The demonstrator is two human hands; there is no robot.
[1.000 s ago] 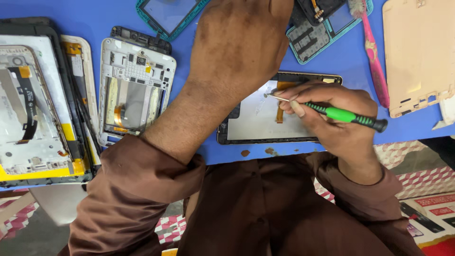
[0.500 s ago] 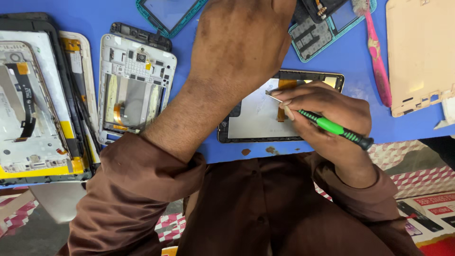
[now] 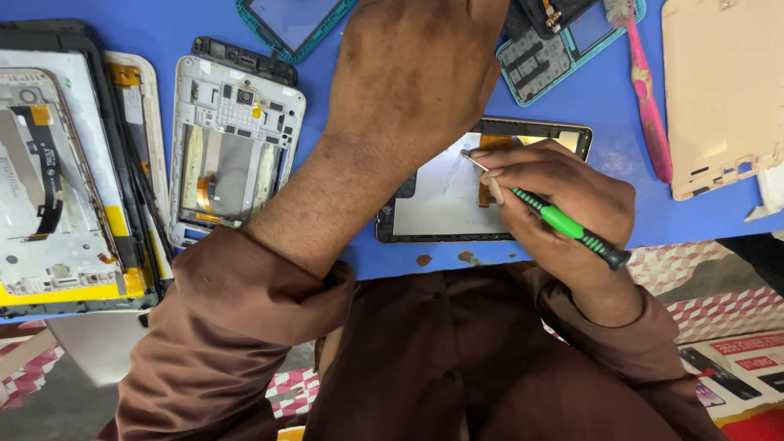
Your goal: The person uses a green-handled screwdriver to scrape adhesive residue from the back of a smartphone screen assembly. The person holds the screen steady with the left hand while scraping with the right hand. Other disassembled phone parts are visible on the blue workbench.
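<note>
Head view, looking down on a blue table. Right hand: fingers closed in a pen-like grip around a screwdriver with green and black handle; its thin metal tip rests on the pale inner plate of an opened tablet. Tablet: black-framed, lying flat near the table's front edge, an orange flex strip showing beside the fingertips, partly hidden by both hands. Left hand: back of hand upward, reaching across the tablet's left end toward the far side of the table; fingers run out of the top of the picture, so its opening and whatever it may hold cannot be told. Left of the forearm: white phone mid-frame with bare metal and orange connectors, lying flat. Far left: large opened device, white interior, black ribbon cable, yellow tape along the lower edge. Upper right: teal-edged circuit part; pink toothbrush beside it; beige back cover at the right edge. Brown sleeves cover both forearms.
</note>
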